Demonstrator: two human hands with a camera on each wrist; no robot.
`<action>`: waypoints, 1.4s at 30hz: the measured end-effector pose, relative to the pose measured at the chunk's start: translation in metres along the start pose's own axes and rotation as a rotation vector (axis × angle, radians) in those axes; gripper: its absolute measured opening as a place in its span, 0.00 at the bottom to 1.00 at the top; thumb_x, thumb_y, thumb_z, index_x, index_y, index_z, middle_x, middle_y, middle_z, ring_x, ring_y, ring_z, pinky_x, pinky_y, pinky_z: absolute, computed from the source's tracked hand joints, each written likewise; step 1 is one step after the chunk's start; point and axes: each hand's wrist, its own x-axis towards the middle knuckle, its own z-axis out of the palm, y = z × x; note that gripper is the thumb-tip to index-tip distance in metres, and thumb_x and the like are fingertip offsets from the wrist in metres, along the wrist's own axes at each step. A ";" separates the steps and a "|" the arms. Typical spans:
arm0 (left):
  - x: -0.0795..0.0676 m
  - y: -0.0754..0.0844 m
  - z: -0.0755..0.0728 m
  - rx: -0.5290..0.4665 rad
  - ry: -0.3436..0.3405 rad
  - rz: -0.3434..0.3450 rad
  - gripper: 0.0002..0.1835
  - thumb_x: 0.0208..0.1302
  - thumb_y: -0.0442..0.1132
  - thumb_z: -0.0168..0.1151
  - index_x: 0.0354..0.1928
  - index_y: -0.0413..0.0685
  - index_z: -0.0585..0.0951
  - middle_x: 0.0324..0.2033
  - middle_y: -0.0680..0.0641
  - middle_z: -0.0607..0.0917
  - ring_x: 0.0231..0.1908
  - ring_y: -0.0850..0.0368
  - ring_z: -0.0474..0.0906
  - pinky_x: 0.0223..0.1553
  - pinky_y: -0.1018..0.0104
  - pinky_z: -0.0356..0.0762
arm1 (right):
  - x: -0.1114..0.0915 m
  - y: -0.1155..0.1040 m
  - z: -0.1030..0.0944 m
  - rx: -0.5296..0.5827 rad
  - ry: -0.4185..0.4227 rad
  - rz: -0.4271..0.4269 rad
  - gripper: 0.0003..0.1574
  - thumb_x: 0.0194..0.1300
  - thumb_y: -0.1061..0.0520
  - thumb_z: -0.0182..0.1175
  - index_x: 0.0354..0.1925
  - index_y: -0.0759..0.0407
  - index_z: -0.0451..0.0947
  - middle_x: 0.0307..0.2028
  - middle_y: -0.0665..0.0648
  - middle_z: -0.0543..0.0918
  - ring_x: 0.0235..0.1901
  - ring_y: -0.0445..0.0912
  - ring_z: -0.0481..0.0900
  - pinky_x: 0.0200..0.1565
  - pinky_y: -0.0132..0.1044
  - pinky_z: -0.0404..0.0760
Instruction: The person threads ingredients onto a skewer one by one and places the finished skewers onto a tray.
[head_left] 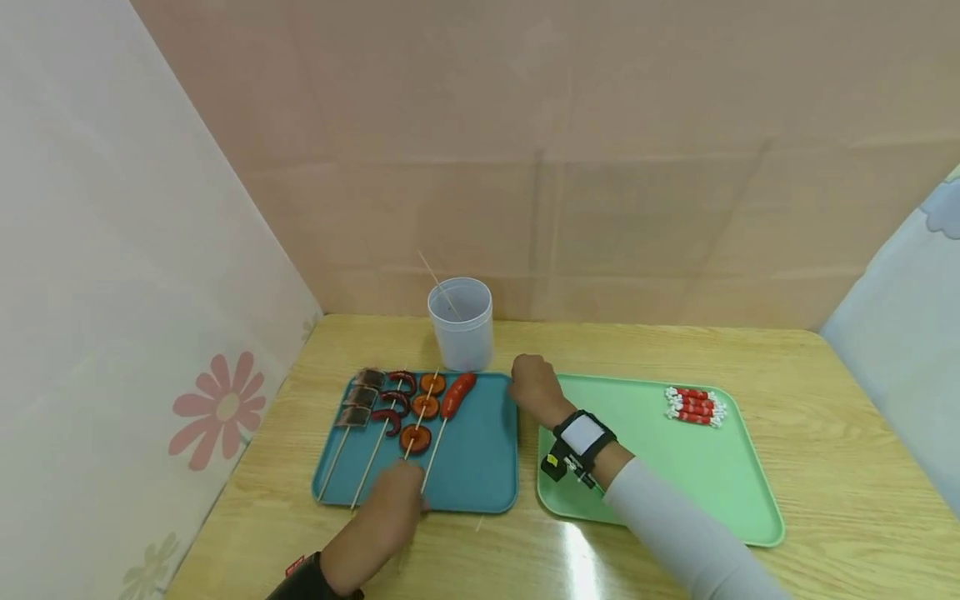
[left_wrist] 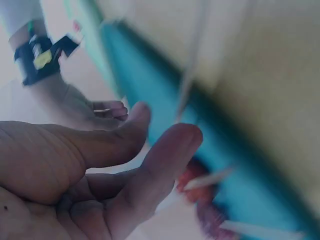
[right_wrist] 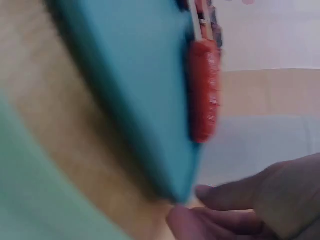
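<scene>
My left hand [head_left: 393, 496] is at the front rim of the blue tray [head_left: 480, 483], fingers bent, with a gap between thumb and index fingertip in the left wrist view. A thin stick [left_wrist: 189, 80] runs from behind that fingertip out past the rim. At the tray's back right corner is my right hand [head_left: 536, 387], fingers curled; whether they grip the corner is unclear. On the tray lie a sausage skewer [head_left: 458, 395], a skewer of round orange-brown slices [head_left: 415, 439], a skewer of dark red curled tentacles [head_left: 387, 419] and a skewer of grey-brown squares [head_left: 354, 416].
Behind the blue tray stands a white plastic tub [head_left: 465, 337] with a thin stick [head_left: 441, 286] leaning in it. To the right, a green tray [head_left: 697, 483] holds several red pieces with white ends [head_left: 693, 406]. Walls border the wooden table [head_left: 825, 442] at back and sides.
</scene>
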 end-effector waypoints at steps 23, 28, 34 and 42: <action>0.184 -0.004 -0.040 -0.707 0.421 0.074 0.55 0.36 0.38 0.81 0.70 0.45 0.61 0.60 0.42 0.73 0.57 0.46 0.70 0.57 0.52 0.72 | 0.105 -0.100 -0.028 -0.169 0.010 -0.218 0.09 0.67 0.63 0.56 0.34 0.66 0.82 0.35 0.61 0.85 0.33 0.50 0.82 0.34 0.40 0.81; 0.182 0.000 -0.036 -0.742 0.419 0.004 0.52 0.38 0.39 0.80 0.69 0.49 0.64 0.58 0.44 0.75 0.56 0.48 0.72 0.56 0.54 0.73 | 0.105 -0.102 -0.023 -0.202 0.079 -0.223 0.16 0.70 0.64 0.51 0.25 0.61 0.78 0.22 0.55 0.80 0.22 0.44 0.76 0.23 0.35 0.74; 0.181 -0.003 -0.035 -0.709 0.422 -0.013 0.51 0.40 0.39 0.79 0.69 0.46 0.63 0.59 0.42 0.76 0.57 0.46 0.73 0.56 0.53 0.74 | 0.111 -0.096 -0.016 -0.095 0.091 -0.225 0.17 0.62 0.66 0.56 0.20 0.57 0.65 0.18 0.50 0.62 0.18 0.43 0.58 0.22 0.33 0.59; 0.170 -0.013 -0.043 -0.746 0.380 0.014 0.57 0.45 0.49 0.77 0.73 0.43 0.54 0.66 0.39 0.68 0.64 0.42 0.66 0.61 0.47 0.68 | 0.100 -0.092 -0.051 0.303 0.335 -0.339 0.06 0.63 0.61 0.59 0.39 0.63 0.79 0.34 0.55 0.82 0.33 0.43 0.79 0.37 0.34 0.80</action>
